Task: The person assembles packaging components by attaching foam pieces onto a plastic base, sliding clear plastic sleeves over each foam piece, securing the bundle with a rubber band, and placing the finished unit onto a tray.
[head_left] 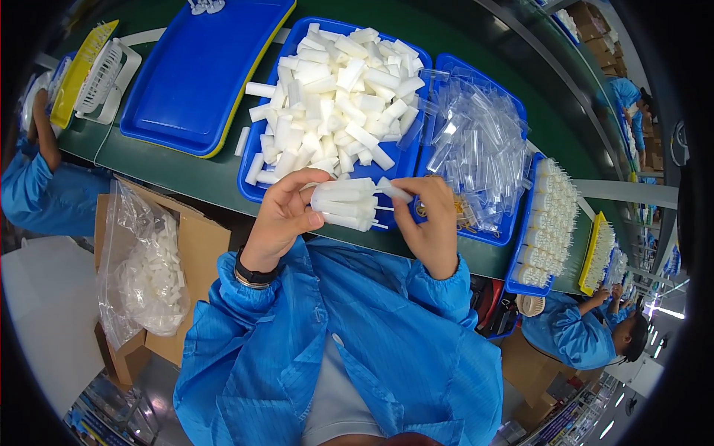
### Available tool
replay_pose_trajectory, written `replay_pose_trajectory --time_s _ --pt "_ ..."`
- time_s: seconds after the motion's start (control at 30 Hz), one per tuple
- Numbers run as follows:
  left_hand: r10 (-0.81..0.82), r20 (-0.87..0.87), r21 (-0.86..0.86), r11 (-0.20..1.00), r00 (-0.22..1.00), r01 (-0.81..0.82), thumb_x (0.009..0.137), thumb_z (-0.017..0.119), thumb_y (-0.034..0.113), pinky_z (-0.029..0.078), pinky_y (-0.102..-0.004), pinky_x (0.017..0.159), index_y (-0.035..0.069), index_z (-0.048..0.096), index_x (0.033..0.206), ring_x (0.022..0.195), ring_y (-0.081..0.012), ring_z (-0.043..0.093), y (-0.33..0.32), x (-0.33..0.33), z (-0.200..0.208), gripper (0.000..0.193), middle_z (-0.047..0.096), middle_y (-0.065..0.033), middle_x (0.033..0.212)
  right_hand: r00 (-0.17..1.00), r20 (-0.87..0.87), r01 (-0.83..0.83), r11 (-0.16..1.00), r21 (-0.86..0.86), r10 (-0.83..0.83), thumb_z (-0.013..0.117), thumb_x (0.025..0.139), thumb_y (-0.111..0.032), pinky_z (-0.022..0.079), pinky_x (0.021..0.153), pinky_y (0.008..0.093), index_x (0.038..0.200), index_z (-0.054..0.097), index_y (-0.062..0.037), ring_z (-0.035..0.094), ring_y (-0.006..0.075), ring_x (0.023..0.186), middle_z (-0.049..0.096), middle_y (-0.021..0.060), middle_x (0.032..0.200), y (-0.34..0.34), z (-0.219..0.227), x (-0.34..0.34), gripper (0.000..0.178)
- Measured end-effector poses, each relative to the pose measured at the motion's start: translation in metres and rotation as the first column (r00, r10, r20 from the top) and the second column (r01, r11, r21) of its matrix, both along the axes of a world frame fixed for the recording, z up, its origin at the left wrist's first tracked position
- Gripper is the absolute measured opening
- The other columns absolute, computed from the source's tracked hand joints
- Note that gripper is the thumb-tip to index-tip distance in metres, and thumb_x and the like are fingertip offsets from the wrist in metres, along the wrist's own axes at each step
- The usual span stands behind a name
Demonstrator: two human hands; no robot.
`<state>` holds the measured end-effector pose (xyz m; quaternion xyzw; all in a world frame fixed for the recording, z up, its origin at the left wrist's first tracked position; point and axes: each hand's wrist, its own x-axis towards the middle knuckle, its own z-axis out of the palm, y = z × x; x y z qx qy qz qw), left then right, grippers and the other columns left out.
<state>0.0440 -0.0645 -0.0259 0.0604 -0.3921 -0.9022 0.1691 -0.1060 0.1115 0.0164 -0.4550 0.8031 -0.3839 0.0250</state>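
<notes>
In front of my chest my left hand (282,215) is closed around a bundle of white tube-shaped pieces (343,202). Several thin white stems stick out of its right end. My right hand (433,223) pinches a small white sleeve-like piece (393,192) at that end, touching or almost touching a stem; I cannot tell which. Just beyond my hands, a blue tray (249,182) carries a heap of short white foam-like pieces (335,97). To its right, clear plastic tubes (476,141) fill another blue tray, with small yellowish rings (466,214) near my right hand.
An upright-standing set of white stemmed parts (549,223) fills a blue tray at the right. At the left lie a blue tray (197,74) and a cardboard box (197,253) with a plastic bag of white pieces (152,286). Co-workers in blue sit at both sides (576,327).
</notes>
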Motion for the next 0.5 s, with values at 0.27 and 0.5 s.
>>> replay_pose_trajectory --time_s 0.27,0.5 --pt "0.032 -0.023 -0.217 0.975 0.999 -0.036 0.072 0.071 -0.013 0.053 -0.0329 0.090 -0.001 0.062 0.114 0.113 -0.0236 0.057 0.003 -0.002 0.001 0.045 0.052 -0.0134 0.121 0.911 0.407 0.023 0.976 -0.215 0.068 0.061 0.083 0.000 0.043 0.071 0.0264 0.100 0.065 -0.0024 0.055 0.0184 0.086 0.059 0.0097 0.095 0.020 0.014 -0.005 0.018" --pt "0.034 -0.111 -0.200 0.978 0.993 -0.056 0.081 0.071 0.003 0.057 -0.0322 0.084 -0.001 0.056 0.121 0.112 -0.0232 0.058 0.001 0.000 -0.017 0.043 0.054 -0.0145 0.124 0.925 0.378 0.026 0.983 -0.179 0.044 0.064 0.085 -0.005 0.043 0.065 0.0253 0.116 0.064 -0.0042 0.054 0.0154 0.076 0.063 0.0084 0.090 0.020 0.013 -0.007 0.031"
